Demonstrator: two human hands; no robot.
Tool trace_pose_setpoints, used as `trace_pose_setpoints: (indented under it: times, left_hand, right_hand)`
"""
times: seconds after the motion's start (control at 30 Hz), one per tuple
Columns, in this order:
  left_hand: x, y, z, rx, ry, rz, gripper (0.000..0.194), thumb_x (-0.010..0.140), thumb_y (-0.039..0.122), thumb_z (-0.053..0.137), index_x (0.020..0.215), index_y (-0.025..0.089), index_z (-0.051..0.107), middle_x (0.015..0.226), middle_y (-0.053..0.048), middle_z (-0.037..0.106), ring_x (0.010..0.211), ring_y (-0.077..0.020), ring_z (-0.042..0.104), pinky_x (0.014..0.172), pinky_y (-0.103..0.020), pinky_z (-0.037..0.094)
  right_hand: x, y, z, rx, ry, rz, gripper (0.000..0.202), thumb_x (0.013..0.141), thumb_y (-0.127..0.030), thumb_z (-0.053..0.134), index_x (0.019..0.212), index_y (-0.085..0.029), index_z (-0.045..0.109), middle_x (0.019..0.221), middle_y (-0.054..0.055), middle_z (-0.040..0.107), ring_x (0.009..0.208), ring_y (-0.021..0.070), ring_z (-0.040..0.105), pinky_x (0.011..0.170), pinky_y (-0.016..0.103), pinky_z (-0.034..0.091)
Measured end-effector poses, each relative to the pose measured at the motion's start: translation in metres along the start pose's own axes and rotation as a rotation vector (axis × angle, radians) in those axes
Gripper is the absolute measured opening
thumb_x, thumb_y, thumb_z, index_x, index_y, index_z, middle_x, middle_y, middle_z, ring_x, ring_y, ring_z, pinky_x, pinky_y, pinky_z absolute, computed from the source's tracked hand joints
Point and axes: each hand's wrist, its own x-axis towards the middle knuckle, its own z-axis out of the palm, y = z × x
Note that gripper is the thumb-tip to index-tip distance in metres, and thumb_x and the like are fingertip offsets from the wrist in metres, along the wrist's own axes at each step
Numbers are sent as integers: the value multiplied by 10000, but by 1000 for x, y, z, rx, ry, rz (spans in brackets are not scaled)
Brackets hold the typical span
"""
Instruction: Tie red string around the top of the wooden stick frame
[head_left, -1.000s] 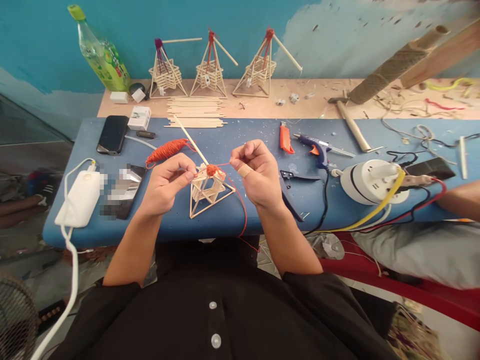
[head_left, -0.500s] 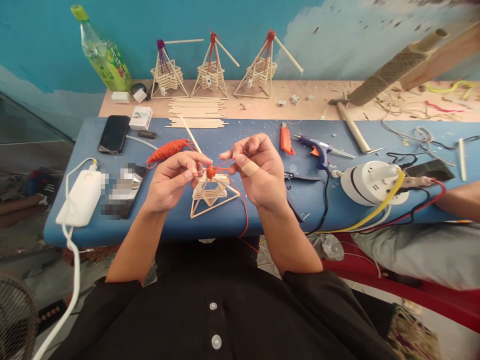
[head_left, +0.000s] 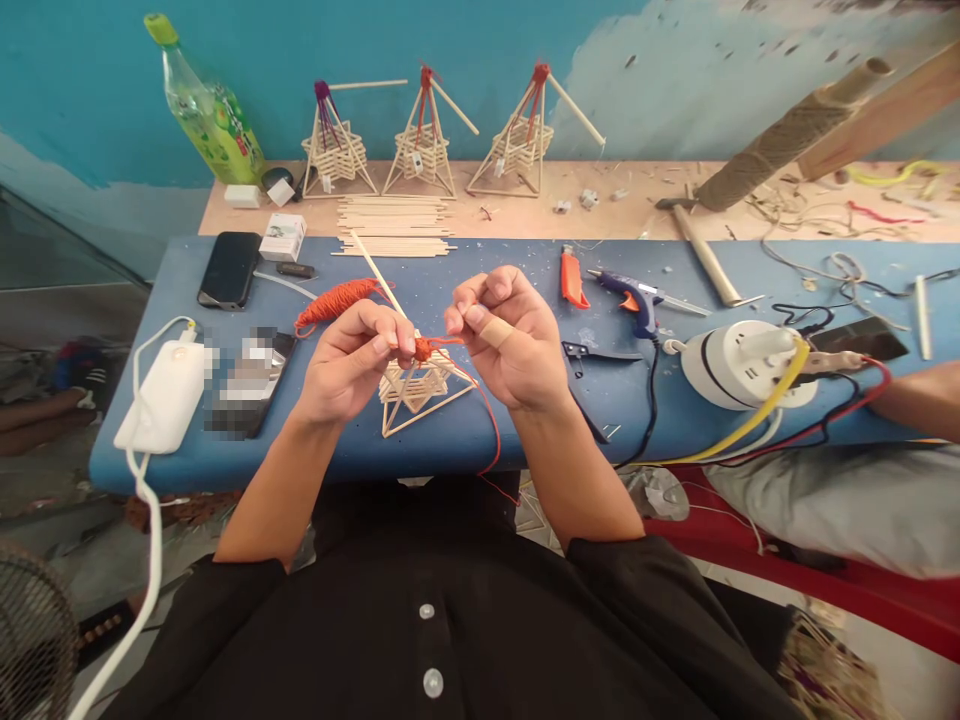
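Lying behind-left of the frame (head_left: 417, 388), yarn (head_left: 337, 302) leaves working room. The frame sits on the surface (head_left: 517, 255); at its knot (head_left: 424, 349), the left hand (head_left: 341, 365), grip closed, apparently nips thread (head_left: 450, 341), seemingly steadying it; right of the frame, the right hand (head_left: 517, 355) pinches thread, likely for tension.

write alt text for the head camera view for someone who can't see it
The person's left hand and right hand hold orange string at the top of a stick frame on a blue table. Three similar frames stand behind; a glue gun lies at right.
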Motion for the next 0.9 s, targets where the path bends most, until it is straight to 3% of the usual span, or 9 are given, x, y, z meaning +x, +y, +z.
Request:
trace_pose_setpoints:
  times: [0.27, 0.47, 0.6, 0.77, 0.9]
  left_hand:
    - [0, -3, 1, -71, -12, -53, 277, 875, 354, 937, 792, 199, 723, 768, -25, 715, 700, -121, 667, 700, -238, 587]
    - [1, 1, 7, -60, 82, -145, 355, 801, 396, 1000, 769, 188, 713, 744, -19, 701, 655, -106, 625, 622, -219, 550]
    - [4, 10, 14, 60, 103, -144, 299, 816, 392, 992, 816, 169, 792, 805, -45, 769, 650, -94, 653, 654, -218, 582]
    - [2, 9, 17, 246, 135, -106, 254, 729, 314, 1021, 894, 199, 865, 896, -64, 833, 835, -194, 797, 730, -286, 663]
    - [3, 3, 20, 323, 235, -80, 248, 753, 333, 995, 881, 197, 832, 845, -48, 829, 759, -194, 800, 619, -271, 633]
  right_hand:
    - [-1, -2, -5, 28, 21, 10, 636, 791, -353, 977, 898, -275, 355, 877, -62, 597, 740, 96, 624, 727, 283, 549]
    - [0, -4, -8, 13, 44, 34, 625, 777, -373, 982, 896, -269, 377, 873, -64, 599, 741, 89, 624, 699, 265, 526]
    - [3, -10, -8, -98, -27, 18, 581, 807, -437, 962, 917, -268, 417, 870, -57, 577, 712, 88, 603, 647, 260, 495]
    - [4, -17, 0, -251, -37, -39, 577, 818, -536, 923, 910, -286, 411, 860, -44, 570, 752, 134, 606, 737, 328, 585]
    - [-1, -22, 5, -359, -23, -112, 586, 806, -554, 928, 886, -287, 413, 878, -24, 574, 784, 146, 576, 765, 341, 593]
